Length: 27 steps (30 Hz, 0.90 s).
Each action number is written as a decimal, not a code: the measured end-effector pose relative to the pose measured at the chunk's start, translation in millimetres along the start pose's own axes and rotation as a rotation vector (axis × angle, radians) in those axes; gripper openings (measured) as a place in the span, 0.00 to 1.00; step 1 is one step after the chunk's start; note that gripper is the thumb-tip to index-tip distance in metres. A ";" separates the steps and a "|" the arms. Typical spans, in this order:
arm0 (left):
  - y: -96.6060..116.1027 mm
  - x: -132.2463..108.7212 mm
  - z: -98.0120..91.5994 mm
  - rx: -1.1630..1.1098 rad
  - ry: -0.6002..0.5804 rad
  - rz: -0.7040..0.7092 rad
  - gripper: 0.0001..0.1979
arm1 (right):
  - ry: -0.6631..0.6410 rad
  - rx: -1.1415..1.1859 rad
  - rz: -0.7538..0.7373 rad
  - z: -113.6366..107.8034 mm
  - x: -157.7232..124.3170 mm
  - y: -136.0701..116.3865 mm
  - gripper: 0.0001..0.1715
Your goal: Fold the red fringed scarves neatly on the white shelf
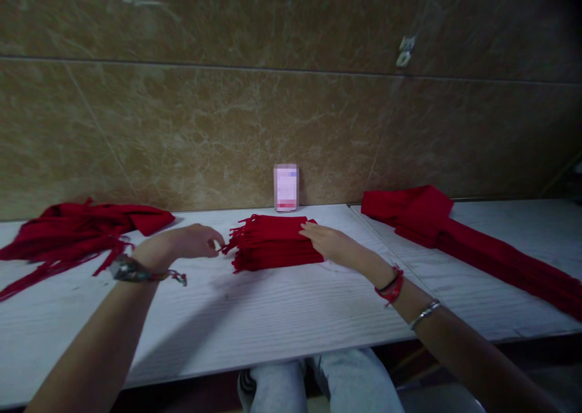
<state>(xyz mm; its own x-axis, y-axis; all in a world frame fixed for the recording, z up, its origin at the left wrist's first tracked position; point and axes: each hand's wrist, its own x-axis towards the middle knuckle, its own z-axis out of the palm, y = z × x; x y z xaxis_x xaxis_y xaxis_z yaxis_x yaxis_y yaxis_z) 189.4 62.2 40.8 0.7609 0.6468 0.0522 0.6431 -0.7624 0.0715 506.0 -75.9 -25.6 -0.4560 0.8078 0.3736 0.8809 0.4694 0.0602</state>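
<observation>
A red scarf (277, 243), folded into a flat rectangle, lies on the white table in front of me. Its fringe spreads out toward the left. My left hand (195, 241) pinches a few fringe strands between thumb and fingertips. On the folded scarf's right end rests my right hand (330, 243), fingers stretched out and lying flat on the cloth.
A crumpled red fringed cloth (86, 228) lies at the left. On the right, a long red scarf (436, 225) stretches toward the table's front edge. A phone (286, 188) leans against the brown marbled wall (227, 122). The white table (254, 322) has a panel seam at right.
</observation>
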 end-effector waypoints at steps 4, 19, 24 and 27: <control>20.7 18.9 -21.7 0.016 0.154 -0.067 0.17 | 0.085 0.156 0.073 -5.1 19.9 3.9 0.23; 61.5 81.1 -7.1 -0.274 0.144 0.102 0.15 | -0.063 0.218 0.251 16.9 41.4 1.9 0.32; 42.1 77.7 12.4 -0.095 -0.007 -0.131 0.22 | -0.134 0.252 0.269 16.6 39.0 1.9 0.32; 29.8 64.3 16.2 0.099 -0.012 -0.228 0.23 | -0.129 0.255 0.279 16.2 39.0 0.7 0.31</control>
<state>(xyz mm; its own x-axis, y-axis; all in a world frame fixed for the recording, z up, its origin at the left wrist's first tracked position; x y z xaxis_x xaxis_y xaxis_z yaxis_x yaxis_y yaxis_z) 258.9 80.7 30.2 0.5957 0.8025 0.0342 0.8032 -0.5955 -0.0176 486.8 -38.2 -26.0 -0.2303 0.9473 0.2225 0.9209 0.2861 -0.2647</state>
